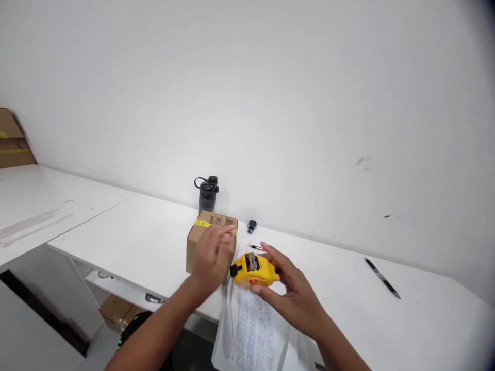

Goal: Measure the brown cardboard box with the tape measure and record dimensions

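Observation:
My right hand (294, 288) grips a yellow tape measure (258, 270), thumb below and fingers behind it. The tape measure has a grey clip on top, a red button, and a black end facing the box. My left hand (212, 253) is in front of a small brown cardboard box (193, 246), with its fingers stretched toward the box's right top edge. It covers part of the box, and I cannot tell how firmly it touches. Below the tape measure lies an open notebook (253, 330) with handwritten pages, overhanging the table's front edge.
Behind the box stands a dark water bottle (208, 195). A digital watch (252, 225) and a red-and-black pen (256, 247) lie nearby. Another black pen (382, 278) rests to the right on the white table (154, 232). A larger carton (13, 141) sits far left.

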Demonstrator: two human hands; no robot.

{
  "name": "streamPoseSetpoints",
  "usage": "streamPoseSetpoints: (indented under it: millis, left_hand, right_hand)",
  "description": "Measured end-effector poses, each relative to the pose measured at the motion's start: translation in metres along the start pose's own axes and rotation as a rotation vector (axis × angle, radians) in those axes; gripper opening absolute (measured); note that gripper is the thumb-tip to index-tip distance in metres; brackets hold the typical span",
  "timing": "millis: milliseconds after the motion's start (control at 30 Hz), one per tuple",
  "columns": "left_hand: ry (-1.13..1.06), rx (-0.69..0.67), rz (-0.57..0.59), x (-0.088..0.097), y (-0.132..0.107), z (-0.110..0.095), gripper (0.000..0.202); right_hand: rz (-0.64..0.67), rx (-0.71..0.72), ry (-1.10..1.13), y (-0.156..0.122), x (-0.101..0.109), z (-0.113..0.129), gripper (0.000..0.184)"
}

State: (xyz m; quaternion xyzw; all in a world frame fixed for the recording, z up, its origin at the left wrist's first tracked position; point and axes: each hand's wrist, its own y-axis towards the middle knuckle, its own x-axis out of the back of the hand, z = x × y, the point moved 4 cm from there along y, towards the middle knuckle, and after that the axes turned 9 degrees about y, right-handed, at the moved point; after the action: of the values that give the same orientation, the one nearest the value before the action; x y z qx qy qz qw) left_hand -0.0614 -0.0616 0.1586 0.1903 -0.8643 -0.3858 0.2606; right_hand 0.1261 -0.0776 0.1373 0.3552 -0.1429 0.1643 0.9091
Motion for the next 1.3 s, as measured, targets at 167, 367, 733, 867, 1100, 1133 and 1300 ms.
streamPoseSetpoints:
  millis: [167, 367, 733, 867, 1100, 1133, 1300]
  left_hand:
    - [-0.156, 0.359, 0.569, 0.013, 0.014, -0.009, 0.049]
    - [0.126, 0.325, 0.669, 0.001, 0.014, -0.013, 0.039]
    - [0.126, 0.123, 0.450, -0.014, 0.043, 0.012, 0.022]
    - [0.094, 0.114, 0.478, 0.002, 0.070, 0.027, 0.029]
    - [-0.081, 0.568, 0.492, 0.027, 0.050, 0.097, 0.090]
    - [-0.190, 0.649, 0.489, 0.025, 0.039, 0.104, 0.099]
    - [-0.553, 0.794, 0.267, 0.011, 0.006, 0.115, 0.103]
  right_hand:
    - [-0.150, 0.717, -0.559, 0.027, 0.004, 0.015, 0.074]
    - [-0.275, 0.906, -0.705, 0.035, -0.011, -0.013, 0.060]
    - [-0.146, -0.013, 0.157, 0.066, -0.017, -0.061, 0.089]
    - [-0.016, -0.098, 0.241, 0.103, -0.009, -0.049, 0.066]
    - [0.239, 0.008, 0.108, 0.154, -0.043, -0.044, 0.052]
    - [0.278, 0.009, 0.097, 0.159, -0.051, -0.045, 0.052]
    - [0.356, 0.006, 0.042, 0.173, -0.083, -0.054, 0.055]
